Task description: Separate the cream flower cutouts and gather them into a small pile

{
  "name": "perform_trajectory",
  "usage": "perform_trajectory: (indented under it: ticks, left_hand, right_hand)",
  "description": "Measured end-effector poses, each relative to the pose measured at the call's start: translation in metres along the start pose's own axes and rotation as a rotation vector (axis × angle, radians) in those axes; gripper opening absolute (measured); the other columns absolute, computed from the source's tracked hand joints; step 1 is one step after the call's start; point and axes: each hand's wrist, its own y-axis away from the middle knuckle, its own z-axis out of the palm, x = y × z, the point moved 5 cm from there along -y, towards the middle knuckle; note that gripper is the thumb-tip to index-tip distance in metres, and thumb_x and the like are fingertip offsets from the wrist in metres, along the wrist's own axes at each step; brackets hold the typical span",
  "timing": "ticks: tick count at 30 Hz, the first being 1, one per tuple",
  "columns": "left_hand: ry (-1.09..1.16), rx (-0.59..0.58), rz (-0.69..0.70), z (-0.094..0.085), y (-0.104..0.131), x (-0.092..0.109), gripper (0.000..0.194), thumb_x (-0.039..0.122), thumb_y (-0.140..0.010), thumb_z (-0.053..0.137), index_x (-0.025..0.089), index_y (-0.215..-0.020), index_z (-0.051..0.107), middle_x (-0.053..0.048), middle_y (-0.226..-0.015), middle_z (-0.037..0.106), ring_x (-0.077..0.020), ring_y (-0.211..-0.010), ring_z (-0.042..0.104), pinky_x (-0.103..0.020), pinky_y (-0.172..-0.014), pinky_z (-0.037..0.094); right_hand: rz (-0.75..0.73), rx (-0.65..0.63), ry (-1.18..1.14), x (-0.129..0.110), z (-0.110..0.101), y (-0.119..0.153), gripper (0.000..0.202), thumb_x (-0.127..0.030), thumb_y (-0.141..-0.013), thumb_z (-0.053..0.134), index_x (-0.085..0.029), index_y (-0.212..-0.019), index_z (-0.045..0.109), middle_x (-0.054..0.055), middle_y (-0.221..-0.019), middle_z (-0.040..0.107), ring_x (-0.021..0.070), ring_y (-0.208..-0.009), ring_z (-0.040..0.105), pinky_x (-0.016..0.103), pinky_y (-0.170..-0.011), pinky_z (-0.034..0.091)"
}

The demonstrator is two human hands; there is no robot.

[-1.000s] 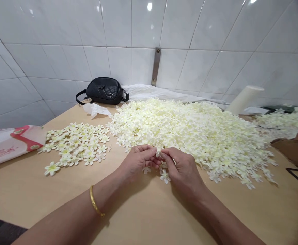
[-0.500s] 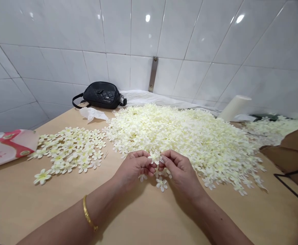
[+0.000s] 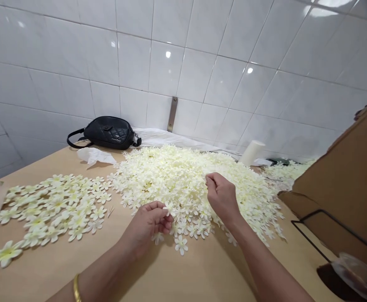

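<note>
My left hand (image 3: 150, 222) is closed in a pinch on a white artificial flower (image 3: 169, 208), close above the table at the near edge of the pile. Up and to the right, my right hand (image 3: 222, 195) hovers over or touches the large pile of white and pale yellow artificial flowers (image 3: 170, 167). Its fingers are bent together, and anything between them is hidden. One loose flower (image 3: 180, 245) lies on the table just below my left fingertips. A gold bangle (image 3: 76, 287) circles my left wrist.
Another spread of flowers (image 3: 57, 205) lies at left, with thin pale sticks (image 3: 110, 211) beside it. A black bag (image 3: 109, 133) and crumpled white tissue (image 3: 95, 156) are behind. A white roll (image 3: 251, 153) leans near the tiled wall. A cardboard box (image 3: 343, 180) and black metal frame (image 3: 324, 214) stand right.
My right hand has left my left hand and moved up and right over the pile. My left hand still pinches the flower. The view has turned to the right and upward.
</note>
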Motion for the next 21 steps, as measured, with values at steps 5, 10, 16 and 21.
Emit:
perform_trajectory:
  ticks: [5,10,16,21]
  left_hand:
    - [-0.002,0.010,0.019,-0.003,-0.002,0.002,0.015,0.019,-0.062,0.063,0.014,-0.062,0.049,-0.003,-0.055,0.058,-0.0093,-0.046,0.051,-0.022,-0.049,0.038]
    - [-0.024,0.009,0.039,-0.003,-0.001,0.000,0.017,0.020,-0.061,0.066,0.014,-0.059,0.049,-0.002,-0.053,0.058,-0.0085,-0.045,0.051,-0.021,-0.048,0.039]
    - [-0.082,-0.067,0.051,0.002,0.001,-0.001,0.015,0.021,-0.064,0.065,0.012,-0.060,0.053,-0.003,-0.054,0.058,-0.0085,-0.045,0.052,-0.019,-0.046,0.039]
    - [-0.042,-0.137,0.016,0.002,0.001,-0.003,0.013,0.021,-0.068,0.062,0.010,-0.063,0.057,-0.005,-0.055,0.060,-0.0096,-0.049,0.055,-0.020,-0.051,0.043]
  right_hand:
    - [-0.109,-0.012,0.105,-0.002,0.017,-0.008,0.018,-0.021,-0.080,0.042,-0.014,-0.086,0.057,0.007,-0.075,0.055,0.0167,-0.066,0.050,0.029,-0.063,0.037]
    - [-0.138,0.005,-0.089,-0.034,0.004,0.026,0.020,-0.020,-0.083,0.040,-0.017,-0.092,0.057,0.007,-0.082,0.056,0.0165,-0.073,0.053,0.029,-0.067,0.041]
    - [-0.141,-0.272,-0.410,-0.064,0.016,0.059,0.017,-0.018,-0.082,0.045,-0.018,-0.089,0.060,0.005,-0.080,0.059,0.0147,-0.073,0.056,0.026,-0.067,0.044]
    - [-0.175,-0.356,-0.426,-0.064,0.021,0.060,0.017,-0.016,-0.082,0.043,-0.018,-0.080,0.060,0.004,-0.076,0.058,0.0134,-0.070,0.054,0.024,-0.064,0.043]
